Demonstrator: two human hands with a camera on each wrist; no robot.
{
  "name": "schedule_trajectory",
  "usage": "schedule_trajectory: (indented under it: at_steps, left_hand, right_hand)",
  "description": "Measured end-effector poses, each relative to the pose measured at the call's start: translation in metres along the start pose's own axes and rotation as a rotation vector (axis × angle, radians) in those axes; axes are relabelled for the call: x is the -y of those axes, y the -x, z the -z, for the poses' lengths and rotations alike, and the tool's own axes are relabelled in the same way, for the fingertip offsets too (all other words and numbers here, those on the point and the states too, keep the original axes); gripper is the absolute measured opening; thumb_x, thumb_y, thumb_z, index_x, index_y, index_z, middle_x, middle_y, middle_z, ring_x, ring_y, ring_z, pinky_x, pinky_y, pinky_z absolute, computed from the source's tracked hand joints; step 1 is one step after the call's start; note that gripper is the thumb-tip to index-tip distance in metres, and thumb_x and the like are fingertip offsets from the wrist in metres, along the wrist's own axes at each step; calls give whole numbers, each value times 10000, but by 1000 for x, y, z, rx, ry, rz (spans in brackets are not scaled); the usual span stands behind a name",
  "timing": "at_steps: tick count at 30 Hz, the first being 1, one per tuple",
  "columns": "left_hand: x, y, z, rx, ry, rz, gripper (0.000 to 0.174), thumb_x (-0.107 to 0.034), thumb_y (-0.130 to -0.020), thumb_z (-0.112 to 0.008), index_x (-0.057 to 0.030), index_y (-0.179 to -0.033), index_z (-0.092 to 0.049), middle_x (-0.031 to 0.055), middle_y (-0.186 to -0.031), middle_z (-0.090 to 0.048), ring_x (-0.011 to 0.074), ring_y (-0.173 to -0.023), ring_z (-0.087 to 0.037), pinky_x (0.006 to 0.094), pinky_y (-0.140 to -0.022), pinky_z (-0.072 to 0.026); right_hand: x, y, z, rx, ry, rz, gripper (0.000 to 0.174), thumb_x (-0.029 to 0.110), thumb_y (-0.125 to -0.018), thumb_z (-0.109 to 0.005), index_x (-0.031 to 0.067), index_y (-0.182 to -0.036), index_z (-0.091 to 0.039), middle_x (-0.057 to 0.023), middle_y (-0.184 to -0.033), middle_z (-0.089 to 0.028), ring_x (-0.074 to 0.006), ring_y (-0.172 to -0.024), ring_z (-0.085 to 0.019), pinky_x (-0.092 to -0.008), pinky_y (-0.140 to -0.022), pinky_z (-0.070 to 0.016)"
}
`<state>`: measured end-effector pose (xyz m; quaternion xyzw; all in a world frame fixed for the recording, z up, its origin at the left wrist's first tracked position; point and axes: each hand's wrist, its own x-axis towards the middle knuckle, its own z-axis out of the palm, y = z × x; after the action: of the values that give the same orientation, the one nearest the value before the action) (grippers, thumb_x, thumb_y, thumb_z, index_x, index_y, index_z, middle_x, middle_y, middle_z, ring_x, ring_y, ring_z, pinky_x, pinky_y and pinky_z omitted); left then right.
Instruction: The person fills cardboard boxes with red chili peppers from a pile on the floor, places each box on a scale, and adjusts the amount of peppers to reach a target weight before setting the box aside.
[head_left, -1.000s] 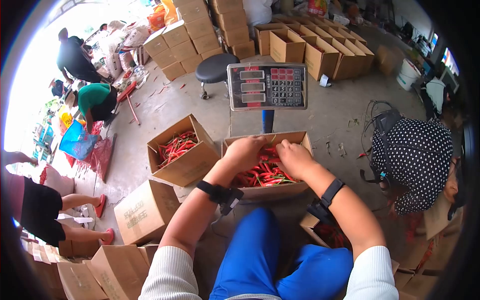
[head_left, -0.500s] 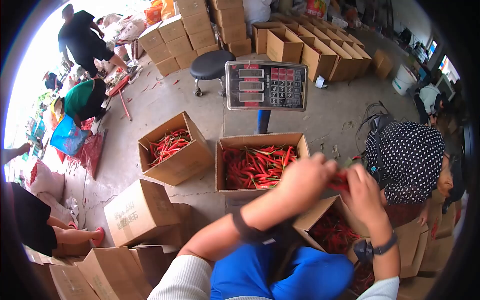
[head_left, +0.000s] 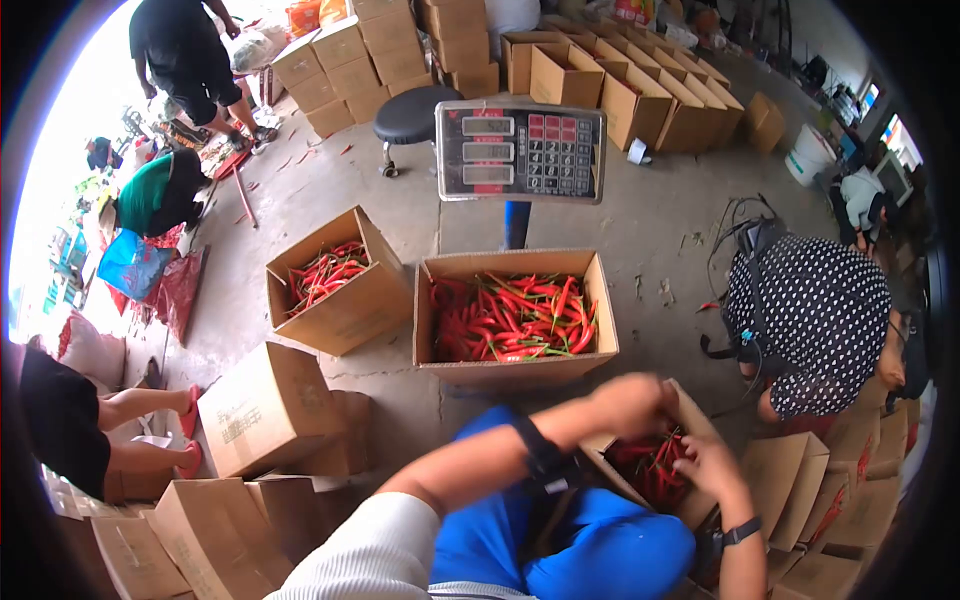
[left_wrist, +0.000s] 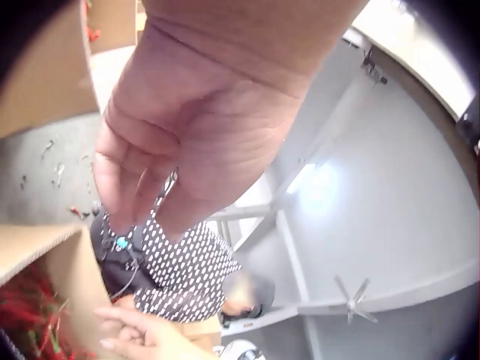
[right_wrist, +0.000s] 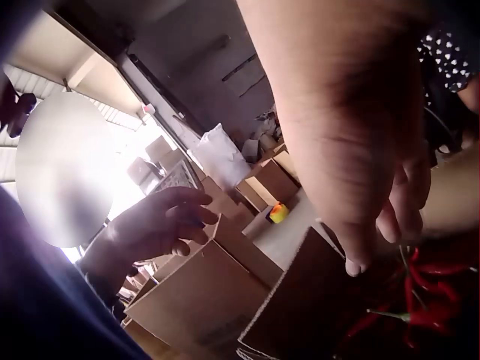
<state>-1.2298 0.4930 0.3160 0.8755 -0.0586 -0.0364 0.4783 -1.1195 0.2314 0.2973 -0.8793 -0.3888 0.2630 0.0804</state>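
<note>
Both hands are over a cardboard box (head_left: 694,414) at the lower right, which holds red chilies (head_left: 655,470) with green stems. My left hand (head_left: 632,405) is blurred above its far left side. In the left wrist view, the left hand's fingers (left_wrist: 109,180) are loosely bent with nothing between them. My right hand (head_left: 712,468) hangs at the box's right side. Its relaxed fingers (right_wrist: 409,199) point down just above the chilies in the right wrist view, holding nothing. A fuller box (head_left: 515,372) of red chilies stands in front of the scale display (head_left: 521,152).
Another box (head_left: 340,315) of chilies stands left of the scale. Closed and open boxes (head_left: 262,410) crowd the lower left. A person in a dotted top (head_left: 810,320) bends over at right. A black stool (head_left: 415,115) and rows of open boxes (head_left: 635,105) stand behind.
Both hands left the box at the scale and moved right and down, carrying red chilies half a second ago. The chilies are out of the hands now, and the hands have moved apart.
</note>
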Motion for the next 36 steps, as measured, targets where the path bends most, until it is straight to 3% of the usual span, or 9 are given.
schedule_trajectory:
  at_steps: [4, 5, 10, 20, 26, 30, 31, 34, 36]
  left_hand:
    - [46, 44, 92, -403, -125, 141, 319, -188, -730, -704, -73, -1024, -657, 103, -843, -679, 287, -789, -667, 412, -701, -524]
    - [73, 46, 115, -314, -238, 311, 379, -196, -747, -714, -60, -1094, -647, 132, -1038, -672, 289, -962, -646, 376, -814, -515]
    - [159, 80, 147, -217, -543, 316, 701, -345, -579, -827, -95, -1190, -591, 164, -1070, -642, 344, -1022, -603, 414, -884, -491]
    - [137, 106, 139, -61, -725, 588, 310, -215, -744, -693, -101, -1032, -669, 156, -976, -665, 346, -963, -623, 450, -826, -502]
    - [87, 146, 149, -429, -388, 413, 324, -141, -751, -698, -48, -1057, -654, 151, -937, -677, 303, -900, -656, 379, -792, -506]
    - [75, 137, 134, -423, -176, 364, 308, -125, -771, -697, 4, -1044, -633, 130, -861, -677, 199, -826, -659, 340, -745, -520]
    - [74, 133, 131, -433, -119, 359, 314, -135, -771, -707, 10, -1038, -630, 122, -845, -676, 184, -811, -652, 330, -741, -520]
    - [53, 127, 130, -414, 113, 451, 367, -190, -765, -749, 4, -1049, -622, 93, -879, -668, 160, -804, -620, 299, -744, -514]
    - [67, 125, 123, -414, 181, 348, 387, -205, -763, -756, -6, -1066, -621, 97, -920, -665, 172, -828, -620, 306, -752, -515]
  right_hand:
    - [40, -23, 41, -100, -20, 136, 338, 187, -781, -700, 45, -1080, -634, -140, -892, -640, -306, -843, -619, -393, -745, -495]
    - [47, -32, 48, -127, -18, 172, 315, 187, -782, -699, 50, -1059, -637, -137, -878, -638, -309, -840, -618, -395, -742, -494]
    - [112, -103, 71, -163, -94, 349, 226, 162, -790, -675, 69, -993, -644, -137, -897, -641, -324, -848, -615, -413, -745, -491]
    - [243, -207, -23, -237, 3, 507, 280, 69, -806, -583, 46, -1085, -595, -160, -1107, -606, -340, -1039, -595, -441, -876, -489]
    - [267, -189, -24, -144, -357, 611, 607, 13, -778, -604, 99, -1355, -435, -165, -1304, -515, -311, -1189, -517, -400, -941, -468]
    - [285, -161, -14, -402, 9, 692, 679, 42, -752, -658, 112, -1381, -412, -216, -1321, -480, -281, -1214, -502, -406, -974, -443]
    - [283, -168, -19, -595, 130, 686, 560, 48, -772, -648, 120, -1302, -480, -175, -1271, -522, -295, -1169, -540, -412, -907, -486]
    - [273, -167, 2, -200, 219, 592, 294, 76, -811, -587, 81, -1104, -567, -151, -1056, -631, -314, -991, -628, -424, -802, -523]
    - [252, -164, 6, -317, 246, 640, 87, 127, -829, -553, 71, -894, -571, -139, -826, -646, -352, -800, -640, -445, -676, -512]
